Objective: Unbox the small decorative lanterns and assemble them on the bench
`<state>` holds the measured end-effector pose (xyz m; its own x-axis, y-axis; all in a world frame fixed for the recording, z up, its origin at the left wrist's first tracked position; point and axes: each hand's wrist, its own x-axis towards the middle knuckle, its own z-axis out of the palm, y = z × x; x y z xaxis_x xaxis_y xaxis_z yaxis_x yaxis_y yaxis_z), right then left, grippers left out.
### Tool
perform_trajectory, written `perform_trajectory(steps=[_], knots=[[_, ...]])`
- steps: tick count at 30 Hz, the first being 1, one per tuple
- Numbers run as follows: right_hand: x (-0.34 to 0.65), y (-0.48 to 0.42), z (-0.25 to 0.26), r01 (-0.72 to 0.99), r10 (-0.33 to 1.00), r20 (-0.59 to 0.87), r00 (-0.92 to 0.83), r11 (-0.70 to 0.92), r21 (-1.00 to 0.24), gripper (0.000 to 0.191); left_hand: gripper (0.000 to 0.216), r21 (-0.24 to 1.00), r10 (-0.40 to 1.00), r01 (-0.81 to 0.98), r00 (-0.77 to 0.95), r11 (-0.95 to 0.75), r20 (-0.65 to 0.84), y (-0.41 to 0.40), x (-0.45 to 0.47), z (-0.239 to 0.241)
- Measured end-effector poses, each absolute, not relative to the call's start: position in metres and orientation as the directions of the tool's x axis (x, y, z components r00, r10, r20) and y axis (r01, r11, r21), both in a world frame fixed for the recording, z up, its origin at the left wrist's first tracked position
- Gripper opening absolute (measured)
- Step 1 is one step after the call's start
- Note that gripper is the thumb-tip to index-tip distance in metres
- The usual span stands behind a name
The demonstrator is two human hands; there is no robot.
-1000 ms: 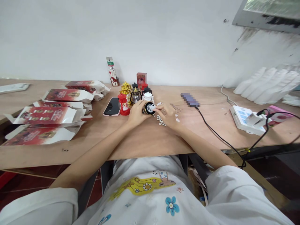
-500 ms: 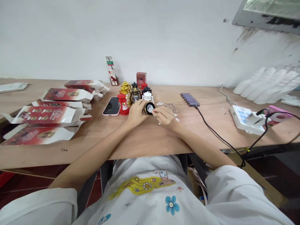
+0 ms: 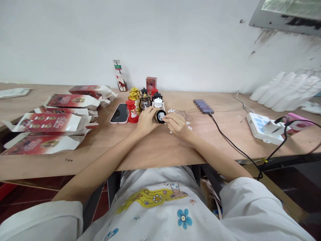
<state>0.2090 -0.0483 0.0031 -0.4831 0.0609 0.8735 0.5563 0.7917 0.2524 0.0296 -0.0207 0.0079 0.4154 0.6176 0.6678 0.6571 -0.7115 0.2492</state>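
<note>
My left hand (image 3: 145, 122) is wrapped round a small black toy lantern (image 3: 159, 116), tipped on its side so its round base faces me. The fingers of my right hand (image 3: 176, 125) are pinched together against that base; what they hold is too small to name. Small white pieces (image 3: 171, 131) lie on the wooden table (image 3: 155, 147) by my right hand. Behind my hands stands a cluster of little lanterns: a red one (image 3: 131, 112), a gold one (image 3: 134, 95), a dark one (image 3: 145, 101) and a white one (image 3: 158, 102).
A phone (image 3: 120, 113) lies left of the lanterns. Flat red and white cartons (image 3: 51, 123) are stacked at the left. A purple device (image 3: 203, 106) with a black cable (image 3: 232, 144), a white device (image 3: 260, 128) and white plastic packs (image 3: 288, 90) are at the right.
My right hand has drawn in from the white pieces on the table to the base of the lantern. My left hand has kept the lantern in place.
</note>
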Motion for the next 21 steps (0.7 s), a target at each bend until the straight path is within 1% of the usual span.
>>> perform_trajectory(steps=[5,9,16,21], knots=[[0.2099,-0.0480,0.0016,0.565,0.158,0.852,-0.498,0.805,0.181,0.027,0.036,0.256,0.618,0.655,0.407,-0.710,0.672,-0.0203,0.0294,0.0080],[0.2078,-0.0492,0.0012,0.560,0.142,0.867,-0.478,0.810,0.176,0.025,0.037,0.252,0.617,0.657,0.411,-0.711,0.671,-0.0201,0.0292,0.0079],[0.2045,-0.0514,0.0039,0.562,0.097,0.885,-0.456,0.802,0.202,0.020,0.037,0.262,0.623,0.653,0.410,-0.710,0.666,-0.0213,0.0291,0.0088],[0.2052,-0.0500,0.0019,0.571,0.146,0.871,-0.469,0.803,0.173,0.022,0.037,0.269,0.625,0.651,0.405,-0.710,0.667,-0.0221,0.0290,0.0099]])
